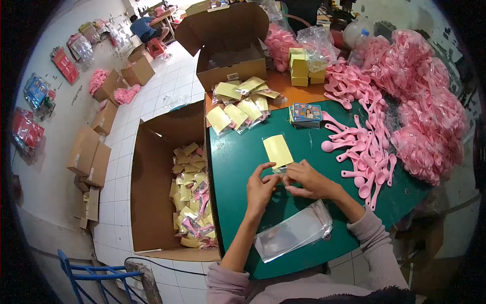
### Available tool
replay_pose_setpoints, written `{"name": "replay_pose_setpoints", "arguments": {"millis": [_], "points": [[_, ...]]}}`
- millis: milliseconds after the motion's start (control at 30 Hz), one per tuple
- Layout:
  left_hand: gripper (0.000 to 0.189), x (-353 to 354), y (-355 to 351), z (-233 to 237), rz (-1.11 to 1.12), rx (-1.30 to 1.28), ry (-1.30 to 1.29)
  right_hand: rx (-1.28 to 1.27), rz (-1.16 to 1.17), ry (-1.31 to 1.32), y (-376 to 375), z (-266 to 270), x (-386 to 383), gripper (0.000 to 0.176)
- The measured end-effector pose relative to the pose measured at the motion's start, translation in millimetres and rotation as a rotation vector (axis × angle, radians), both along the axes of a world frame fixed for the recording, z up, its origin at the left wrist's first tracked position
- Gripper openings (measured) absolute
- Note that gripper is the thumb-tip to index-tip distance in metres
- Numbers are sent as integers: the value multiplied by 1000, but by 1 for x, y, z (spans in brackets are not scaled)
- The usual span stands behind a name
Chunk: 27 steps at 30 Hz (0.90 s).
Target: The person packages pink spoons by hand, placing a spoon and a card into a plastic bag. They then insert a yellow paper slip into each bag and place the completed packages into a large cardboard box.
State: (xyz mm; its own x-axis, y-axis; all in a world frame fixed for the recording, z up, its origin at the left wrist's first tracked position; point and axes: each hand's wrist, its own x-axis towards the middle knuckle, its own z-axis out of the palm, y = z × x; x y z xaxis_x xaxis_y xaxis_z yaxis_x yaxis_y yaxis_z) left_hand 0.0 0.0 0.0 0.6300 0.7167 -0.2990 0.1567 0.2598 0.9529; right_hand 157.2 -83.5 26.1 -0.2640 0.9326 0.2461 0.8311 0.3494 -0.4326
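Observation:
A yellow card [278,150] lies in a clear plastic bag on the green table, its near end between my hands. My left hand [262,188] pinches the near end of the bag, with the index finger reaching up to the card's lower edge. On the other side, the bent fingers of my right hand [307,180] close on the same end. The bag's flap is mostly hidden by my fingers. Just below my hands lies a stack of clear plastic bags [293,230]. Beyond the card sits a stack of printed cards [306,114].
Pink spoons [367,152] are heaped on the right, beside bulging bags of spoons [430,111]. Packed yellow-card bags [238,114] lie at the table's far left. A deep cardboard box [162,177] of packets stands left. A person [144,29] sits far off.

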Motion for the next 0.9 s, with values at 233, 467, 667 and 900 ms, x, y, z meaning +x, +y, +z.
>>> {"name": "replay_pose_setpoints", "arguments": {"millis": [233, 467, 667, 900], "points": [[21, -26, 4, -7, 46, -53, -173, -172, -483, 828, -10, 18, 128, 10], [19, -19, 2, -3, -19, -107, -233, 189, -292, 64, -12, 3, 40, 46], [26, -34, 3, 11, -178, -195, -271, 76, -286, 364, 1, -18, 0, 24], [23, -20, -4, 2, -231, 453, 114, -186, -261, 687, -11, -17, 11, 12]]}}
